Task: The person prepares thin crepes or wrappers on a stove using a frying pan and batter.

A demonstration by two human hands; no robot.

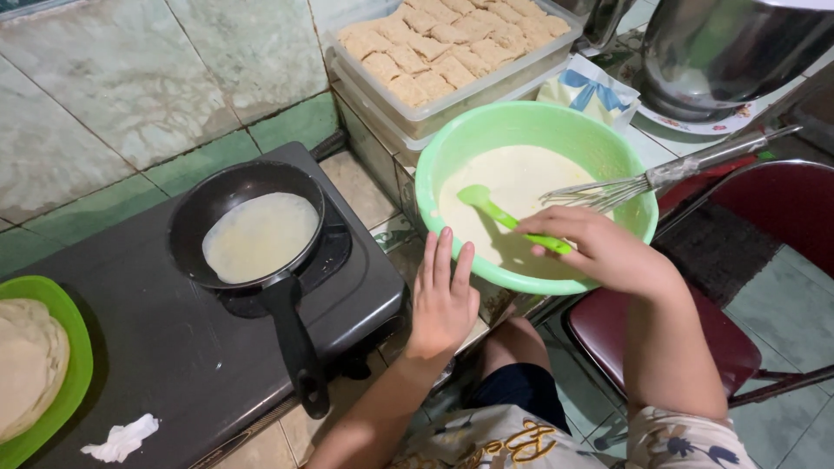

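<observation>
My right hand grips the handle of a green ladle whose scoop lies in pale batter inside a large green bowl. A metal whisk leans in the bowl from the right rim. My left hand rests flat, fingers together, on the tiled ledge just below the bowl's near rim, holding nothing. To the left, a small black frying pan sits on a dark single-burner stove, with a thin pale crepe spread in it. The pan's handle points toward me.
A green plate with stacked crepes sits at the far left. A crumpled white tissue lies on the stove's front. Plastic tubs of breaded rolls stand behind the bowl. A metal pot and a red chair are at right.
</observation>
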